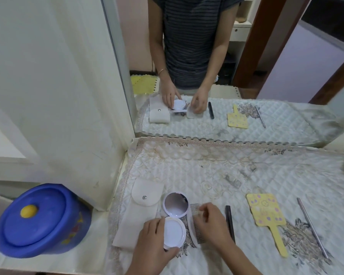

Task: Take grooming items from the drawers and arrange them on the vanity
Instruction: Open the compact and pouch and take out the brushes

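On the quilted cloth covering the vanity surface (236, 171), the left hand (154, 238) holds the lower half of an open round compact (175, 219), its fingers (172, 252) curled around the rim while the mirrored lid stands tilted up. The right hand (213, 223) rests on a white fine-toothed comb (195, 227) just beside the compact, fingers pressed together over it. A white snap pouch (141, 207) lies to the left; a black comb (229, 221), yellow hand mirror (266, 213) and a thin metal rod (312, 227) lie to the right.
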Motion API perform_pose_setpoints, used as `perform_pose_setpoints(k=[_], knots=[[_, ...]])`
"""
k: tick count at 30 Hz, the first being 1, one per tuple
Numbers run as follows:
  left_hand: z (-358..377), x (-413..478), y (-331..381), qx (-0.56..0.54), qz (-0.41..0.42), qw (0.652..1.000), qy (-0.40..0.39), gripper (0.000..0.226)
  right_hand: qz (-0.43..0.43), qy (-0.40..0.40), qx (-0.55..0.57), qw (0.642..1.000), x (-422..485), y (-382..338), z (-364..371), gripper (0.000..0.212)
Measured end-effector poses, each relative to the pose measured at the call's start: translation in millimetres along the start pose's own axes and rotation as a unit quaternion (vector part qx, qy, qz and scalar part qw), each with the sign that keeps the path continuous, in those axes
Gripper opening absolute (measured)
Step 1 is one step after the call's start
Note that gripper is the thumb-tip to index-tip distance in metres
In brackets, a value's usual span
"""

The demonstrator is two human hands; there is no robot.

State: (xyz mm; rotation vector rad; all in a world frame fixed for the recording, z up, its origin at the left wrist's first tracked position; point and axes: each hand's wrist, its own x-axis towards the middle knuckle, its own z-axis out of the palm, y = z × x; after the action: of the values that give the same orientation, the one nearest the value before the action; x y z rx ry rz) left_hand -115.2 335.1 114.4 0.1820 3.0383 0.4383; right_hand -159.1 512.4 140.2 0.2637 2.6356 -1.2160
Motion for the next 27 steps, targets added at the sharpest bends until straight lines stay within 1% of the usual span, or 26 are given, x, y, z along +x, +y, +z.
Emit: perform_pose_setpoints(k=[2, 3, 5, 9, 12, 14, 16, 17, 19, 21, 24, 26, 27], knots=[[2, 1, -1, -0.013, 0.005, 1.000, 0.010, 0.083, -0.007, -0.041, -0.085, 0.996, -9, 10, 12, 0.040], [3, 2, -1, -0.015, 0.010, 1.000, 0.015, 0.082, -0.015, -0.039, -0.107, 0.993, -11, 11, 17, 0.046], [3, 5, 1, -0.016, 0.018, 0.999, 0.024, 0.080, -0.013, -0.028, -0.109, 0.994, -14, 6, 18, 0.046], [9, 12, 9, -0.030, 0.039, 0.998, 0.024, 0.078, 0.024, -0.001, -0.106, 0.994, -13, 11, 3, 0.046], [13, 21, 24, -0.028, 0.056, 0.998, 0.024, 0.077, 0.043, 0.037, -0.131, 0.990, -17, 25, -15, 0.051], [17, 27, 35, -0.021, 0.066, 0.997, 0.036, 0.075, 0.056, 0.040, -0.177, 0.982, -18, 30, -24, 0.053], [21, 32, 44, -0.028, 0.070, 0.996, 0.040, 0.074, 0.026, 0.085, -0.228, 0.970, -18, 29, -28, 0.048], [22, 34, 47, -0.026, 0.069, 0.997, 0.038, 0.074, 0.005, 0.095, -0.253, 0.963, -19, 31, -27, 0.046], [24, 37, 51, -0.028, 0.067, 0.997, 0.029, 0.072, -0.010, 0.100, -0.291, 0.951, -18, 34, -27, 0.044], [24, 37, 55, -0.040, 0.065, 0.997, 0.016, 0.072, -0.001, 0.080, -0.296, 0.952, -16, 40, -27, 0.039], [22, 36, 60, -0.039, 0.060, 0.997, 0.004, 0.069, -0.014, 0.087, -0.282, 0.955, -18, 52, -32, 0.038], [19, 35, 65, -0.032, 0.066, 0.997, 0.012, 0.066, -0.011, 0.089, -0.211, 0.973, -20, 61, -35, 0.032], [20, 35, 67, -0.028, 0.066, 0.997, 0.015, 0.066, -0.004, 0.114, -0.167, 0.979, -19, 65, -37, 0.025]])
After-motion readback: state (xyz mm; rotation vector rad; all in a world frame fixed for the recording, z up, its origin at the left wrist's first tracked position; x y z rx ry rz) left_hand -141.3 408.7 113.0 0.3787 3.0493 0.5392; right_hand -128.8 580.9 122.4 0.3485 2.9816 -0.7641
